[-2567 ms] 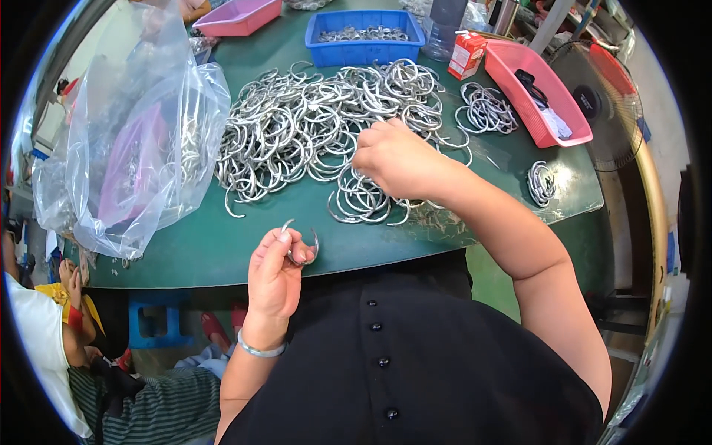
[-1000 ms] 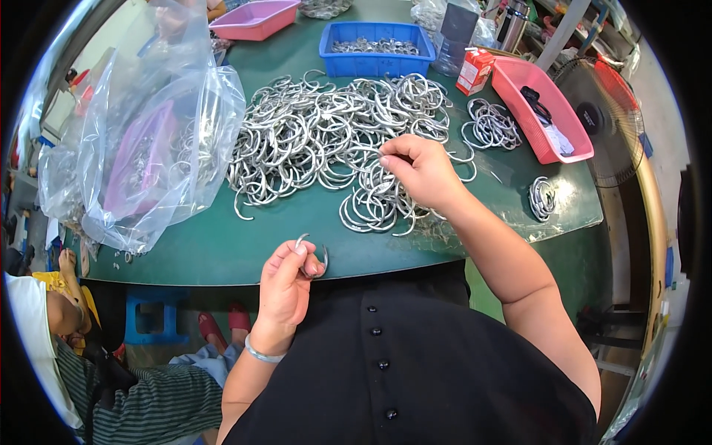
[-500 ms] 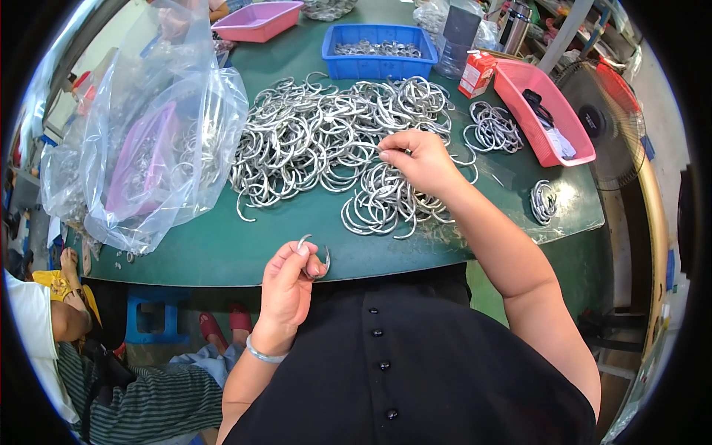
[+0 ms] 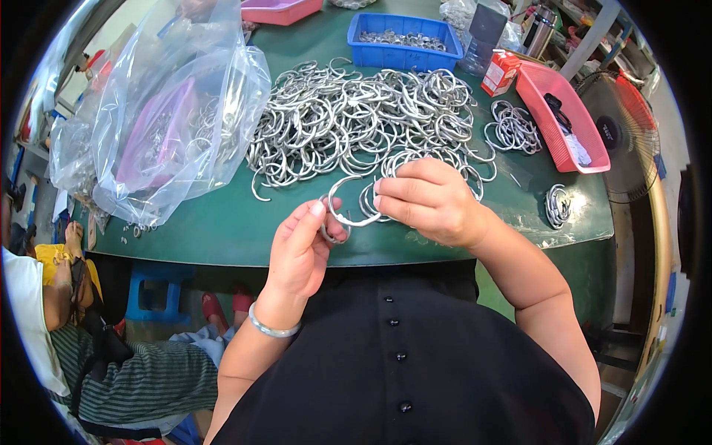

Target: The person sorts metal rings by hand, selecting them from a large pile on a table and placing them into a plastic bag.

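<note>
A silver open bangle [image 4: 351, 222] spans the gap between my two hands, just above the table's near edge. My left hand [image 4: 300, 248] pinches its left side between thumb and fingers, and a second curved silver piece shows among the lower fingers. My right hand [image 4: 437, 204] is closed at the bangle's right side, its fingertips pressed together; what exactly sits between them is partly hidden. Behind my hands spreads a large heap of silver open bangles [image 4: 356, 119], tangled together. Part of the heap's near side is covered by my right hand.
A blue tray [image 4: 404, 59] of small metal pieces stands behind the heap. Pink basket [image 4: 534, 96], red carton [image 4: 500, 73], fan [image 4: 619, 133] and two small bangle piles [image 4: 513, 126] lie right. Left are a clear plastic bag [image 4: 222, 148] and a seated person [image 4: 55, 297].
My right hand has come from the heap toward my left hand, and a bangle now reaches between them. My left hand has risen slightly. The whole view has shifted a little.
</note>
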Motion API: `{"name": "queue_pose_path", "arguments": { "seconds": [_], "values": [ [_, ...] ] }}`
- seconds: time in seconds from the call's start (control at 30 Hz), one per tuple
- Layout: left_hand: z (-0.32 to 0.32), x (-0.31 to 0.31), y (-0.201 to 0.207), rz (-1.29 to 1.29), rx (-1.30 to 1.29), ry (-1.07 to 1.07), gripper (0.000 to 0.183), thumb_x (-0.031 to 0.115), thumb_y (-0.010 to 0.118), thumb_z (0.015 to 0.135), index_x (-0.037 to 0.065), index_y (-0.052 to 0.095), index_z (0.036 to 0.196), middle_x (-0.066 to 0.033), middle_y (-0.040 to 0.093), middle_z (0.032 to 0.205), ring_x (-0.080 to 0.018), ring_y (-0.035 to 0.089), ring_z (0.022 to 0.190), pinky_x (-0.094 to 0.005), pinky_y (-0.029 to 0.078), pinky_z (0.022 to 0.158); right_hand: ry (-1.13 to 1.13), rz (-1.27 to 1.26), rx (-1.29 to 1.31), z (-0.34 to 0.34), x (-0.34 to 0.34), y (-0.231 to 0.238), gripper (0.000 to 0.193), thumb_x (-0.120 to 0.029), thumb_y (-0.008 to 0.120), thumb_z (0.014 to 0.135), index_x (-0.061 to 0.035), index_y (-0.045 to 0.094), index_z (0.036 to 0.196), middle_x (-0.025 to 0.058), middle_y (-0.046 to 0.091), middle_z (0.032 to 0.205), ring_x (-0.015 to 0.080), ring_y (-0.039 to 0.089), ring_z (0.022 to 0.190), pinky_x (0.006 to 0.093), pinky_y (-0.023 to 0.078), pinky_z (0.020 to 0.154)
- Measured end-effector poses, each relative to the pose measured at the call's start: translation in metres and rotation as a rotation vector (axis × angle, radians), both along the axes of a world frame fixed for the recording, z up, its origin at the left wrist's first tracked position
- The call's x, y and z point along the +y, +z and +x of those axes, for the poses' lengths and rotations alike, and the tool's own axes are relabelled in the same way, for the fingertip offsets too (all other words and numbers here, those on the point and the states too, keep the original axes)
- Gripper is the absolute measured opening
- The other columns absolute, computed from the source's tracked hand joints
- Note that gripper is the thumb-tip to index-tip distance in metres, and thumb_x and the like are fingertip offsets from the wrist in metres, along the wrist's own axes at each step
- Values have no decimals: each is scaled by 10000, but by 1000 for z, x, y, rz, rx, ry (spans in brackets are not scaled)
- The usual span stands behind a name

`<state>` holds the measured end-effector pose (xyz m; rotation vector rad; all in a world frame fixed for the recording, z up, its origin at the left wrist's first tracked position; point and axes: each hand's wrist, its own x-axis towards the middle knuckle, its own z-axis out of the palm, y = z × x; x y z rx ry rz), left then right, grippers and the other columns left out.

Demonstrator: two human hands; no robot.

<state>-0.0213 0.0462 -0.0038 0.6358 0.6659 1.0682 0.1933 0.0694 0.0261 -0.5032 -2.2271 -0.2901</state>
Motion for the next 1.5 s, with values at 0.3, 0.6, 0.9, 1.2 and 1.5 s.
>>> {"name": "queue_pose_path", "arguments": {
  "seconds": [0.3,0.6,0.9,1.2,1.5],
  "values": [
    [3,-1,-3,23,34,49,102,107,548,842,19,582,881,-26,581,764,-101,539,666,-243,450,653,-38,18,-50,1,-5,-8,210,-130,565,636,-60,597,832,58,569,883,183,543,731,292,443,579],
    [5,-5,0,130,133,82,92,93,547,837,20,562,890,-36,580,804,-105,535,701,-239,427,678,-62,15,-29,0,-4,-17,211,-126,567,640,-60,594,839,57,564,876,183,545,728,295,448,586],
    [0,-4,-4,303,255,124,61,66,531,833,24,554,870,-43,587,822,-102,527,743,-250,415,713,-123,3,7,7,3,-17,227,-101,560,658,-71,602,879,57,567,869,195,548,732,306,451,607],
    [-5,-4,-2,121,70,85,72,46,498,824,36,541,881,-74,602,761,-153,560,720,-307,437,747,-407,-531,-163,38,31,-17,165,-38,561,696,-52,631,845,77,575,839,255,518,831,349,424,754],
    [-6,-3,-9,30,5,46,43,56,506,828,39,525,862,-63,568,689,-155,544,663,-298,446,697,-302,-572,-346,31,26,-5,196,-94,616,713,-60,618,906,81,538,952,263,476,897,346,395,789]
  ]
}}
